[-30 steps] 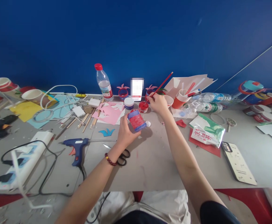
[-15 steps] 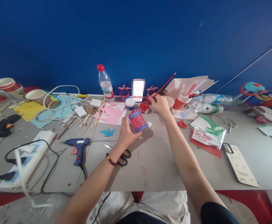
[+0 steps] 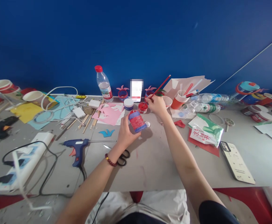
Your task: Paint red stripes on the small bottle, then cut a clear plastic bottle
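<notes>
My left hand (image 3: 125, 133) is curled around one red-and-blue tub (image 3: 137, 120), held tilted above the table between my two forearms and the wall. My right hand (image 3: 158, 105) pinches one red paintbrush (image 3: 162, 85), its lower end at the mouth of one open jar of red paint (image 3: 142, 108). Just left of that jar stands one white-lidded jar (image 3: 128, 105). Behind are two small leaf-topped pots. I count two glue guns, the blue one (image 3: 78, 148) nearer me, one pair of scissors (image 3: 122, 161) by my left wrist, and one upright bottle (image 3: 104, 87).
</notes>
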`<state>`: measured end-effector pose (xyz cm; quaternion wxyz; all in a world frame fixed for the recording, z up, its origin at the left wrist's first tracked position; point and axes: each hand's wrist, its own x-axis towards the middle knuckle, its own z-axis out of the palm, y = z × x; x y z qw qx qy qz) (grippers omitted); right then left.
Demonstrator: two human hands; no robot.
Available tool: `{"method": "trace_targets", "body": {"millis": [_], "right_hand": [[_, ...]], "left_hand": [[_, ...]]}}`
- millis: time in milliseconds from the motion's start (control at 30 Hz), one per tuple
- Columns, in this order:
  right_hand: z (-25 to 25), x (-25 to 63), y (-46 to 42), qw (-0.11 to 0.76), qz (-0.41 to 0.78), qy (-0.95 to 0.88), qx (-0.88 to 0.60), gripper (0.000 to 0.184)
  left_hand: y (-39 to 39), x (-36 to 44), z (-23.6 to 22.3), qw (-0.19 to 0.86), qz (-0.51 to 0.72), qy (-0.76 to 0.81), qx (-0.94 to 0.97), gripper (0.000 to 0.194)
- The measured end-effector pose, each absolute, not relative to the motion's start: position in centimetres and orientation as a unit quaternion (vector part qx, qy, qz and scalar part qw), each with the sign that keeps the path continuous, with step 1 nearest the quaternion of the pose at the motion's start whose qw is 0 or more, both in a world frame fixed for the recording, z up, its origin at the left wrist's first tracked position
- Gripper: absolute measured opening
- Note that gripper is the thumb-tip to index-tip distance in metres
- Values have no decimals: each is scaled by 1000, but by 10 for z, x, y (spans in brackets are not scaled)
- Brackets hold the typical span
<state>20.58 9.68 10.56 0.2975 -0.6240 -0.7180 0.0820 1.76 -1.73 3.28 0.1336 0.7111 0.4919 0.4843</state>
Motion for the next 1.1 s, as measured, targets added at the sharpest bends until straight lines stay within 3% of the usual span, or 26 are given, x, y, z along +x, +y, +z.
{"method": "trace_targets", "body": {"millis": [500,867,1100], "right_hand": [[114,201,90,291,95,-719,-624,27],[102,208,99,349,110,-721,-588,26],[109,205,94,311,96,-718,-616,27]], "left_hand": [[-16,14,29,124,472,496,718,98],[-14,14,29,62,449,541,709,103],[-16,14,31,70,445,538,712,92]]}}
